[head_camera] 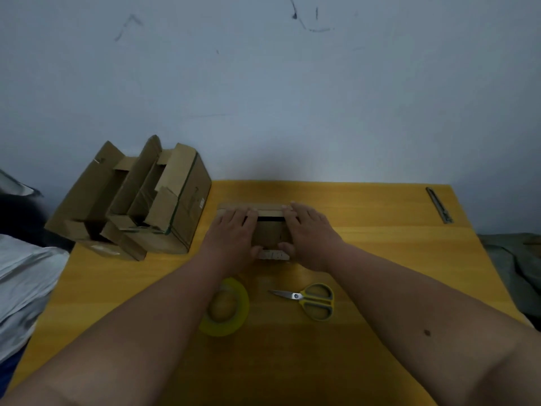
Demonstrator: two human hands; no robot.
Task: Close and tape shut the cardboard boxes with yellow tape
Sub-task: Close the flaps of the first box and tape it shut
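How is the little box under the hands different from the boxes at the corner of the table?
The little box is small, with both hands pressing its flaps nearly shut; only a dark gap shows. The corner boxes look bigger, nobody touches them, and their flaps stand open. All are brown cardboard on the yellow table.

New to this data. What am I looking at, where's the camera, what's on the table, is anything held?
No machine here: these are a person's two bare arms, filmed by one wide-angle camera on their head, looking forward and down. The left hand and right hand lie on either side of a small cardboard box on the yellow table, fingers flat on top and thumbs at its near edge, with a dark gap showing between the flaps. Nearer the person lie a roll of yellow tape and scissors, both untouched. At the left edge stand larger open boxes. A utility knife lies at the far right.
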